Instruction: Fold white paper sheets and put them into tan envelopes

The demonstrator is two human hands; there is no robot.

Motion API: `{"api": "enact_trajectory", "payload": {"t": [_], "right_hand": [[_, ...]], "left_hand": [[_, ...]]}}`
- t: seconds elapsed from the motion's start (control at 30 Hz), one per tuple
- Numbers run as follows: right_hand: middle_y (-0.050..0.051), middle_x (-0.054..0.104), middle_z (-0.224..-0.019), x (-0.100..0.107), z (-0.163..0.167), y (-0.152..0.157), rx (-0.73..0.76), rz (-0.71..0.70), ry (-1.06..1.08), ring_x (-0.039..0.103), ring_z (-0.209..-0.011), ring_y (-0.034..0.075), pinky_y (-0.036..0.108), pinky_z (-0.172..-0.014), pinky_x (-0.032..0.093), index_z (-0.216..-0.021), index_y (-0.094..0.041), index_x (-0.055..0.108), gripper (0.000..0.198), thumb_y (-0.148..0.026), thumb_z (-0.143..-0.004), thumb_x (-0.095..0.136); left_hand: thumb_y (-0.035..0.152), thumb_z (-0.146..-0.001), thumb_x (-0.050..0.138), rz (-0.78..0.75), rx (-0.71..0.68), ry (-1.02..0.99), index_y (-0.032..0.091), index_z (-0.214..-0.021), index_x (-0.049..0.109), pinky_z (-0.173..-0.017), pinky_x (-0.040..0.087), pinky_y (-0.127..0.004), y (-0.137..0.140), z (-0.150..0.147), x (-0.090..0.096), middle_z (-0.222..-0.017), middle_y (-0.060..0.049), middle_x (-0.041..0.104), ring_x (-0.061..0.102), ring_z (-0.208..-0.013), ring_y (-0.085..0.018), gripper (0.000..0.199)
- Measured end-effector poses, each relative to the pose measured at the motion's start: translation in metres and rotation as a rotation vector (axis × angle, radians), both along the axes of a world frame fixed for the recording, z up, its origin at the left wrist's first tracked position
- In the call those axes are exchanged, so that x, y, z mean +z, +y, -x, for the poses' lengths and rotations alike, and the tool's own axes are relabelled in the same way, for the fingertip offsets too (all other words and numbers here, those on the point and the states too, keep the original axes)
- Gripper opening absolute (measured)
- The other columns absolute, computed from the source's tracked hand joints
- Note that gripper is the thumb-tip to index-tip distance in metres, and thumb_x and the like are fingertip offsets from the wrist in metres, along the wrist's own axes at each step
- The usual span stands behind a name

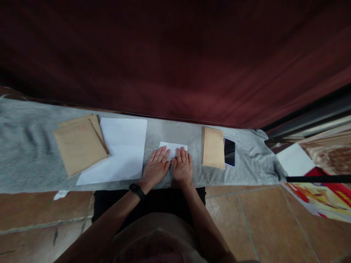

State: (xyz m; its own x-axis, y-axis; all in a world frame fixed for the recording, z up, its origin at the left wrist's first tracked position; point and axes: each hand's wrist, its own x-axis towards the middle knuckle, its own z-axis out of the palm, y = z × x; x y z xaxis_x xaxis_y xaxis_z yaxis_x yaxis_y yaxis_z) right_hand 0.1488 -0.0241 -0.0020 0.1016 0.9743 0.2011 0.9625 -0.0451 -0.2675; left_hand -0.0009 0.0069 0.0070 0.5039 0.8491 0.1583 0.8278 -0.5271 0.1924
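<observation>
A small piece of white paper, seemingly folded, lies on the grey cloth in front of me. My left hand rests flat on its left part, fingers stretched out, with a dark band on the wrist. On the right part my right hand presses down, also flat with fingers extended. Both hands cover the paper's lower part, so its near edge is hidden. Left of my left hand are large white sheets. Several brown envelopes overlap their left side.
A smaller stack of brown envelopes lies to the right, beside a phone. Grey cloth covers the long narrow surface, with a dark red curtain-like sheet behind it. A red and yellow box is at far right.
</observation>
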Motion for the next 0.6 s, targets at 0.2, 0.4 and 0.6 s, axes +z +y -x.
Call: {"api": "enact_trajectory", "payload": {"t": [0.2,0.4,0.6], "right_hand": [[0.015,0.036,-0.162,-0.001,-0.004,-0.001,-0.012,-0.003,-0.015,0.035,-0.15,0.028,0.048,-0.121,0.026,-0.157,-0.015,0.038,0.053,-0.034,-0.107,0.039],[0.016,0.036,-0.162,-0.005,-0.016,-0.007,-0.026,-0.042,-0.031,0.038,-0.148,0.028,0.048,-0.121,0.028,-0.157,-0.011,0.036,0.055,-0.036,-0.108,0.033],[0.015,0.041,-0.159,-0.007,-0.027,-0.014,-0.053,-0.064,-0.07,0.041,-0.146,0.027,0.047,-0.121,0.029,-0.157,-0.009,0.037,0.054,-0.031,-0.109,0.027]], "left_hand": [[0.038,-0.102,0.04,-0.024,-0.011,-0.01,0.008,-0.154,0.04,-0.126,0.022,-0.048,-0.011,0.009,0.002,-0.164,-0.017,0.033,0.027,-0.154,-0.028,0.059],[0.042,-0.102,0.043,-0.016,-0.103,-0.007,0.018,-0.155,0.041,-0.127,0.022,-0.049,-0.019,0.018,0.003,-0.164,-0.012,0.033,0.027,-0.154,-0.026,0.058],[0.045,-0.102,0.039,-0.04,-0.004,-0.025,0.004,-0.157,0.031,-0.125,0.025,-0.048,-0.038,0.021,-0.004,-0.163,-0.02,0.034,0.026,-0.154,-0.029,0.069]]}}
